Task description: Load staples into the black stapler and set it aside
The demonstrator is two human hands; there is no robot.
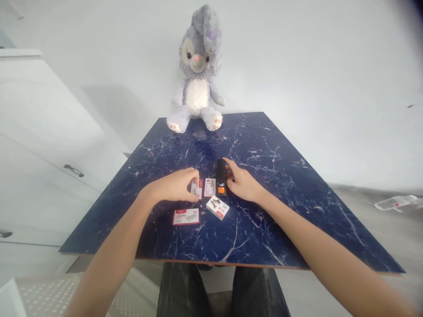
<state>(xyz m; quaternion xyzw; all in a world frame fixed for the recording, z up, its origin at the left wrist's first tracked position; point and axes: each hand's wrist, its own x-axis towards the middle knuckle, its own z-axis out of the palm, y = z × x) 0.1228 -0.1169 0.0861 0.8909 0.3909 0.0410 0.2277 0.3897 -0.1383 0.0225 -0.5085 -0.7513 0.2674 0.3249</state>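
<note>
Leftmost, nearer the table edge: a flat red-and-white packet (186, 216), lying on its own on the dark blue marbled table (264, 141). Next, left hand (178, 186), thumb and fingers bowed in a fairly wide C around the upright-set packet (197, 189), digits at its far and near ends; cannot tell if they pinch it or just frame it. A plush rabbit (198, 94) sits at the back, well clear of the work. Then the white card-like packet (209, 187), just beside, no hand on it. Just nearer and a bit right, a small white box (217, 208), tilted askew to the row. Then the black device (220, 171) with an orange patch, long side pointing away from the person, close against the row. Right hand (243, 182) at its right side, fingers partly spread, index by its far end, no digit seen on its left side; cannot tell if they grip

Handling, my judgement: keep left contact on the packet's two ends, light, so the printed face stays uncovered and doesn't bend; on the device, spread contact along the side so it won't swivel; move slowly, as a nudge could shove neighbours; mind the skewed box near the device's near end
</note>
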